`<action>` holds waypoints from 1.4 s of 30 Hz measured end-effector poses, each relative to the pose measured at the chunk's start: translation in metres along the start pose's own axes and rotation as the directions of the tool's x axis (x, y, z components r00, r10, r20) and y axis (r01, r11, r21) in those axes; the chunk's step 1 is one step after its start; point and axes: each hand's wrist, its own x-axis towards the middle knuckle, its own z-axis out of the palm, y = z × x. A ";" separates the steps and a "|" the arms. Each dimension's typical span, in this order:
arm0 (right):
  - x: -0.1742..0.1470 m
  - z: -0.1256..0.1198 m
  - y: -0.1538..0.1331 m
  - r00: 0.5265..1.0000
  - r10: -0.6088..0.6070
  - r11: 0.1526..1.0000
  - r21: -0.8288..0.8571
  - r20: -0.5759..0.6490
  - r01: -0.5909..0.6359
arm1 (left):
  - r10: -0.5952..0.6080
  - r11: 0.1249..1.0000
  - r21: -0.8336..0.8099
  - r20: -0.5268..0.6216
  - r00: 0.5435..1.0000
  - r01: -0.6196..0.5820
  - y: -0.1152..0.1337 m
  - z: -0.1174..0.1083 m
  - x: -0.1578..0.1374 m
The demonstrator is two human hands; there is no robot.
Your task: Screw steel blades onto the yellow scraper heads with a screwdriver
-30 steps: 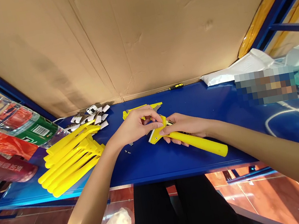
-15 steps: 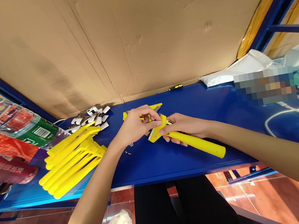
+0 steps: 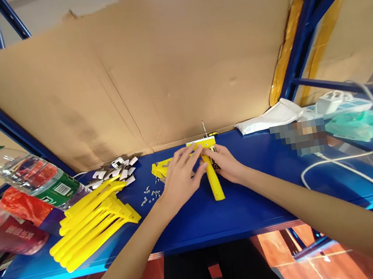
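Note:
A yellow scraper [image 3: 215, 186] with a wide head stands in front of me, its handle toward me and its head at the far end. My right hand [image 3: 226, 164] is closed around its neck from the right. Against the same palm shows a partly hidden black-and-yellow thing [image 3: 214, 157]. A thin metal shaft [image 3: 204, 128] sticks up behind the head; whether they are one tool is hidden. My left hand [image 3: 183, 173] has its fingers stretched apart, fingertips touching the scraper near the head. Beneath and beyond it lie more yellow scraper parts [image 3: 160, 169].
Yellow handles [image 3: 91, 233] are piled at the left, beside small black-and-white pieces [image 3: 121, 168]. Tiny screws and nuts [image 3: 151, 195] are scattered near my left wrist. A water bottle [image 3: 39, 175] and red cup [image 3: 10, 228] stand left; a white cable [image 3: 341, 155] lies right.
The scraper has swung from lying slantwise to pointing away from me, head at the far end. My left fingers have opened out from a pinch at its head. The view has tilted up.

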 end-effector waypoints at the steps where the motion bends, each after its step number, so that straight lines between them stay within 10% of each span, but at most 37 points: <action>1: 0.002 -0.002 -0.001 0.999 -0.032 0.999 0.006 -0.025 0.032 | -0.011 0.999 0.036 0.025 1.000 0.010 0.007 0.005 0.003; 15: 0.019 -0.023 -0.008 0.965 -0.236 0.970 0.022 -0.110 0.240 | -0.145 0.988 0.062 0.114 0.983 0.139 0.022 0.040 0.045; 31: 0.012 -0.019 -0.013 0.957 -0.226 0.974 0.047 0.182 0.221 | 0.003 0.956 -0.295 0.052 0.999 0.012 -0.024 0.026 0.026; 37: 0.012 -0.018 -0.003 0.983 -0.162 0.982 -0.086 0.084 0.169 | -0.342 0.578 -0.759 0.109 0.933 0.301 -0.028 0.001 0.032; 42: 0.014 -0.022 0.002 0.992 -0.125 0.976 -0.179 0.016 0.126 | -0.459 0.282 -0.910 0.152 0.876 0.305 -0.045 -0.047 0.038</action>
